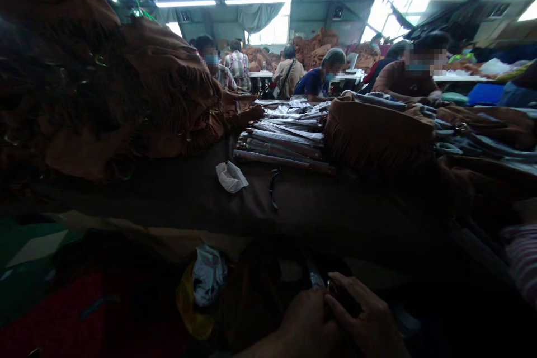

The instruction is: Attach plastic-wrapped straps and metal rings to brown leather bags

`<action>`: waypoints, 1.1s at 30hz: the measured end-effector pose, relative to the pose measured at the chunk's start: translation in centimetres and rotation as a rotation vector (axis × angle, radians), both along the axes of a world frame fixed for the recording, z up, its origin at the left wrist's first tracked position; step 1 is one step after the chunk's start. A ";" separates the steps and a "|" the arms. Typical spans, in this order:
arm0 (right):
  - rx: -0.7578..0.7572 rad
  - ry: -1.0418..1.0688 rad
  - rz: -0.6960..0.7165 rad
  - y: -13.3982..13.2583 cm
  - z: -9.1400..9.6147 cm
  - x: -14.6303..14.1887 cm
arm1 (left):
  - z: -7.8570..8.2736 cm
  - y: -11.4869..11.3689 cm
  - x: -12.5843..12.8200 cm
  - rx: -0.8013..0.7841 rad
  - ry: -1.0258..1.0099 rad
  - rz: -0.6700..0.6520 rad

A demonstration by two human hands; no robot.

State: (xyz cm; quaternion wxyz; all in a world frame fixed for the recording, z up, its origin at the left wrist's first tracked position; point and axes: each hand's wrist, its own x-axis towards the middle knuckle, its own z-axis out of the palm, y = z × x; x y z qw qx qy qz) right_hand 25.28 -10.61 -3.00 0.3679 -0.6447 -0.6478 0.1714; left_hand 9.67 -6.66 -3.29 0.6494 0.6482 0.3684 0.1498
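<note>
Low in the view, my left hand [304, 321] is closed around the end of a strap with a pale wrapping [315, 278]. Close against it, my right hand [364, 310] pinches a small shiny metal piece [329, 286], perhaps a ring or clasp, between thumb and fingers. Dim light hides where the strap joins this metal piece. Beyond my hands, on the brown-covered table [335, 207], lie a crumpled white paper piece [231, 177] and a thin black strip [273, 189].
Brown fringed bags [168, 89] are heaped high at the left. Wrapped straps [285, 140] lie stacked mid-table, beside another fringed bag [377, 131]. A crumpled plastic bag [208, 275] sits below the table edge. A striped sleeve [522, 257] shows at the right; several people work beyond.
</note>
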 end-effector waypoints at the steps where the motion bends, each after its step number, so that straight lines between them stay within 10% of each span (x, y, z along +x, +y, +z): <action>1: -0.004 0.003 0.007 0.1 0.1 0.0 | -0.1 0.0 0.0 0.016 -0.001 -0.001; 20: -0.156 0.292 -0.260 -0.7 0.5 -2.1 | 0.0 -0.2 0.2 0.115 0.036 0.074; 33: -0.197 0.462 -0.121 -0.8 3.3 -1.8 | 3.1 0.8 -2.0 -0.276 -0.350 0.073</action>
